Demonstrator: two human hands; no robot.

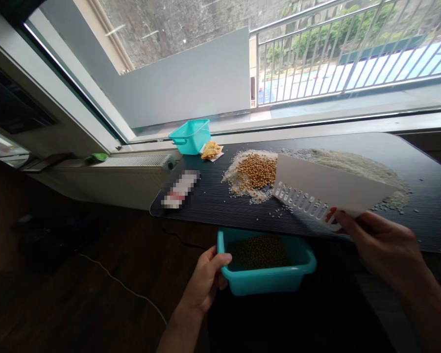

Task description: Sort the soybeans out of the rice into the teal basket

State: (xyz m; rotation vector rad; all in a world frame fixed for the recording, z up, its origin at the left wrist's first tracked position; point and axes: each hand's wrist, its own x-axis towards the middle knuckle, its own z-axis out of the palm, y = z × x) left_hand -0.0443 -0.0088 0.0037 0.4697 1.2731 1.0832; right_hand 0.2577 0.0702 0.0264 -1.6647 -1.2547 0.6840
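Observation:
My left hand [206,274] is closed on the left rim of a turquoise plastic tub [268,282], thumb over the edge. Small round beans [262,251], dark in the shade, cover its bottom. The tub is just below the table's near edge. In my right hand [382,242] is a white slotted sheet [327,186], pinched near its lower right corner and tilted over the table. Its left end is beside a heap of golden soybeans [259,169] lying on white rice [237,166]. A wider spread of rice [356,164] is partly hidden behind the sheet.
On the dark table [213,196] are a second turquoise tub [193,137], a yellow crumpled item [212,150] on white paper, and a blurred flat object [181,189]. The window [191,83] runs behind the table, with a radiator [132,171] at left. A pale cable [125,287] lies on the floor.

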